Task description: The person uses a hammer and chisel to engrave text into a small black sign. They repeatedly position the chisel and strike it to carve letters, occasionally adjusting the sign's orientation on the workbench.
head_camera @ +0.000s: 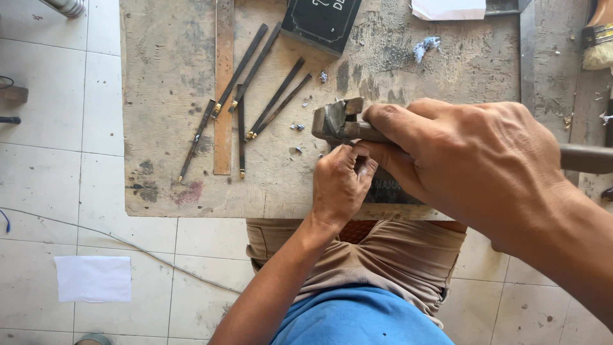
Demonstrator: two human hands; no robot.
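Right hand (469, 163) has its grip clamped on a worn wooden-handled hammer (338, 121), head poking out left of the fingers. Just below it, the left hand (340, 185) is pinched shut around something thin, can't tell what, right over a dark stone slab (389, 191) at the near edge of the scuffed wooden counter (166, 64). A bunch of thin dark metal chisels (255, 96) lies further left, beside a long wooden ruler (223, 83).
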